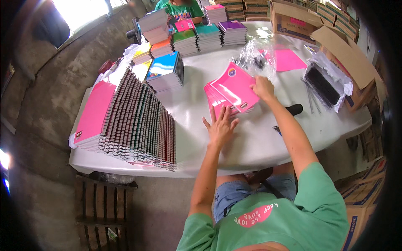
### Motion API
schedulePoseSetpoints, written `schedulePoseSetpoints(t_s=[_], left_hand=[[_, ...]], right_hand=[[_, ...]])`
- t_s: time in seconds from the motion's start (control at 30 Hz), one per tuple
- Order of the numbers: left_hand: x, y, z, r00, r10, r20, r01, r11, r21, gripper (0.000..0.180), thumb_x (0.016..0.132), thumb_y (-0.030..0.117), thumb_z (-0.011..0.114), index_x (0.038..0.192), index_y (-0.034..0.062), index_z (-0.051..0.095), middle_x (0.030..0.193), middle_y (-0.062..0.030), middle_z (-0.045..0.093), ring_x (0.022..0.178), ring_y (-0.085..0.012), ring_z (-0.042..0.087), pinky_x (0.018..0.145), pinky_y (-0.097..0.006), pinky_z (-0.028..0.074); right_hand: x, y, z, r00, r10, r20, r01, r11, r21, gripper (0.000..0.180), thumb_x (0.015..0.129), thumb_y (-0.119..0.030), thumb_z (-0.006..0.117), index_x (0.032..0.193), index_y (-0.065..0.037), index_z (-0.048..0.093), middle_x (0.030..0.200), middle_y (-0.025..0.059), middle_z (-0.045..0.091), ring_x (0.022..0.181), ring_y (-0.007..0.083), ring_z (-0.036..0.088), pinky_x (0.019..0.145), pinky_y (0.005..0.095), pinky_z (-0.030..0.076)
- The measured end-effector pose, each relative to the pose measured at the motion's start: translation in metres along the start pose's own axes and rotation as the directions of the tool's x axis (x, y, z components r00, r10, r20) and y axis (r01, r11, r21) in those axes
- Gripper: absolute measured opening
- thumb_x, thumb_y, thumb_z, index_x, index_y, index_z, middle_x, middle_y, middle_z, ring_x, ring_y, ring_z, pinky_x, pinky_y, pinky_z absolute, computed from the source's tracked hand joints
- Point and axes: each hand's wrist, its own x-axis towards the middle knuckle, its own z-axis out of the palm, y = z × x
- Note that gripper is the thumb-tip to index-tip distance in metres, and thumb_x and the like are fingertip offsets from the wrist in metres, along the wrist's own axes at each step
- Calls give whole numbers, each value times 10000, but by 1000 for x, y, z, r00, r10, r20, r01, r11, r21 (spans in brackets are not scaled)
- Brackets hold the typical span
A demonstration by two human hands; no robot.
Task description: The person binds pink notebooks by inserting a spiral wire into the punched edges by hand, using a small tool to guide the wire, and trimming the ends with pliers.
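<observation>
A small fanned pile of pink-covered notebooks point(212, 97) lies in front of me on the white table. My right hand point(264, 88) pinches the right edge of the top pink notebook point(237, 87), which sits askew over the others. Fingers spread, my left hand point(222, 129) rests at the near edge of the pile and holds nothing. Whether the notebooks in the pile are bound cannot be seen. Close to my right forearm are a black object point(294, 109) and what looks like a small cutting tool point(277, 130), partly hidden by the arm.
Tall stacks of spiral-bound notebooks point(138, 121) fill the table's left side. Behind stand a blue-topped stack point(164, 65) and several coloured ones, with a person point(184, 10) beyond. Crumpled clear plastic point(251, 56), a pink sheet point(290, 60) and black coils point(321, 85) lie right, beside open cartons point(349, 62).
</observation>
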Motion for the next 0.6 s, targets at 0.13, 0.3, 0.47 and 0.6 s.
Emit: schedulePoseSetpoints(t_s=[0.13,0.3,0.47,0.6], left_hand=[[-18,18,-19,902,96,-422,-110,994,-8,647,908,504,430,1425,140,294,1504,-84,206,1400,-363,-7,1059,-623,19],[-43,90,-50,685,310,-659,-317,942,113,563,898,336,536,1385,110,371,1448,-89,313,1389,-365,117,1093,-543,34],[-21,79,-24,712,397,-580,-297,918,263,214,842,292,611,994,141,603,864,-23,577,949,-214,531,954,-428,278],[-21,64,-21,574,502,-648,-388,863,324,174,802,305,660,762,162,569,675,16,495,674,-180,480,740,-348,322]], right_hand=[[-21,-31,-71,969,-218,-113,243,912,330,247,728,-153,689,959,-69,668,769,164,653,719,307,650,653,372,502],[-81,-38,-119,895,-443,53,423,881,214,334,662,-88,687,994,-70,658,791,150,660,705,281,652,641,353,506],[-105,-8,-116,791,-556,257,338,746,574,444,648,-132,730,1084,-112,649,969,127,671,807,250,655,733,323,501],[-57,76,-134,978,-148,147,54,859,509,515,725,-326,735,1184,-136,601,1188,68,612,1014,202,599,887,366,455]])
